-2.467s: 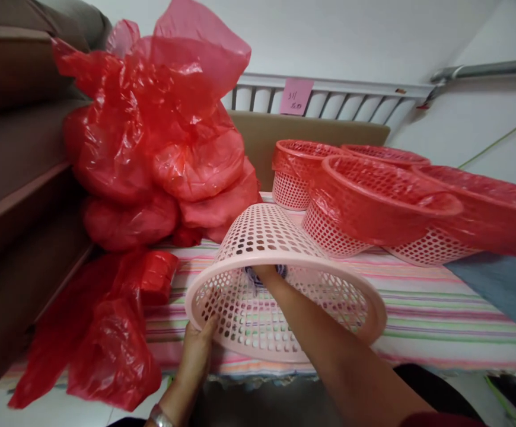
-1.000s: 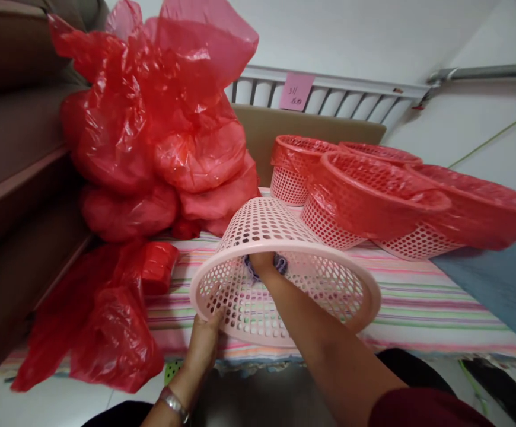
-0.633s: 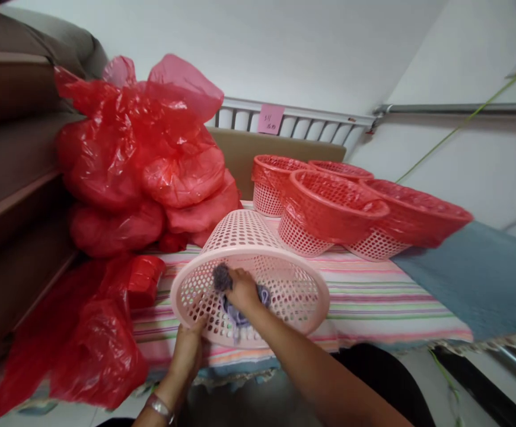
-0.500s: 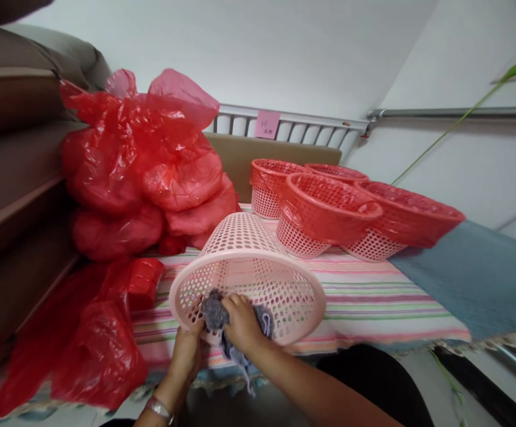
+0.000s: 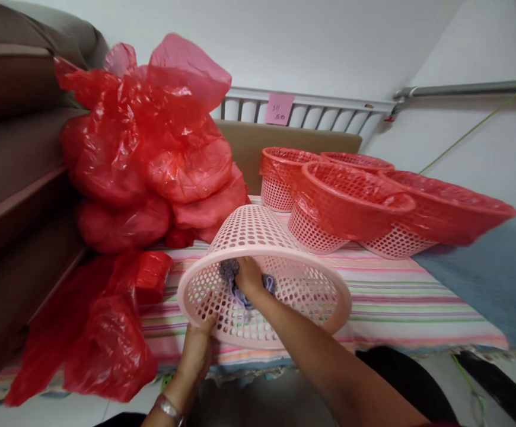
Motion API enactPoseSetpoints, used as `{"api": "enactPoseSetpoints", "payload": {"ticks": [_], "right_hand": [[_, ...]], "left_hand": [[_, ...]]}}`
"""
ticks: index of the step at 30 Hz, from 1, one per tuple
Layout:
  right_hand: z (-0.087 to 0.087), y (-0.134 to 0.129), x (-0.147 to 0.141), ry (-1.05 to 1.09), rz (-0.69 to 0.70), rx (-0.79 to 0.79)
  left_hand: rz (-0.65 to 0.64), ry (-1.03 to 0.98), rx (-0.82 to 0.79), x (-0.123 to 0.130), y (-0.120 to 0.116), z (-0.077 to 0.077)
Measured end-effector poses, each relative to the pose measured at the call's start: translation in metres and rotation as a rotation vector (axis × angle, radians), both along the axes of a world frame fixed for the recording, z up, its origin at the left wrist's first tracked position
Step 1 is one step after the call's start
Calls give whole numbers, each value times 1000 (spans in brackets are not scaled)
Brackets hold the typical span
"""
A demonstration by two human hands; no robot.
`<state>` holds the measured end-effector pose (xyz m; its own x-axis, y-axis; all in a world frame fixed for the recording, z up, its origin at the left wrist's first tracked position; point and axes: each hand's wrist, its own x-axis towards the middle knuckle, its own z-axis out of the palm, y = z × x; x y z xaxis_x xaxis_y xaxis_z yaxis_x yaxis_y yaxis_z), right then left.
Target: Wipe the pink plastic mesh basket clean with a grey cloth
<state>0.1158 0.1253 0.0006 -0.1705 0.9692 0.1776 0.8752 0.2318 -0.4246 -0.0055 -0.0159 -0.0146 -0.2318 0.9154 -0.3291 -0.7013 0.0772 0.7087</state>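
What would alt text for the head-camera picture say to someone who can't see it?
A right hand holds a grey-purple cloth inside a pink perforated basket lying on its side; the left hand grips its rim. Red plastic bags pile at left; red-lined baskets stand at right.

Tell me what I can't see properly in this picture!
All in the head view:
Middle of the purple-gray cloth: hidden by the right hand.
Some fingers of the left hand: partly hidden by the wall of the pink basket.
Writing on the pink note: too small and blurry to read.
Most of the farthest lined basket: hidden by the other lined baskets.
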Motion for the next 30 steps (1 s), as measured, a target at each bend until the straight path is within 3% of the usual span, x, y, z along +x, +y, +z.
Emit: {"api": "enactPoseSetpoints", "payload": {"ticks": [5,9,15,23,30], "right_hand": [[-9,50,2,247,-147,237],[-15,67,1,280,-210,312],[-14,65,0,244,-216,289],[-12,54,7,78,-90,260],[-8,38,14,-14,57,41]], "left_hand": [[-34,-9,-10,0,-2,-3],[-44,-13,30,0,-2,-8],[-39,-11,10,1,-2,-5],[-27,11,16,1,-1,-6],[-7,10,-20,1,1,-10]]}}
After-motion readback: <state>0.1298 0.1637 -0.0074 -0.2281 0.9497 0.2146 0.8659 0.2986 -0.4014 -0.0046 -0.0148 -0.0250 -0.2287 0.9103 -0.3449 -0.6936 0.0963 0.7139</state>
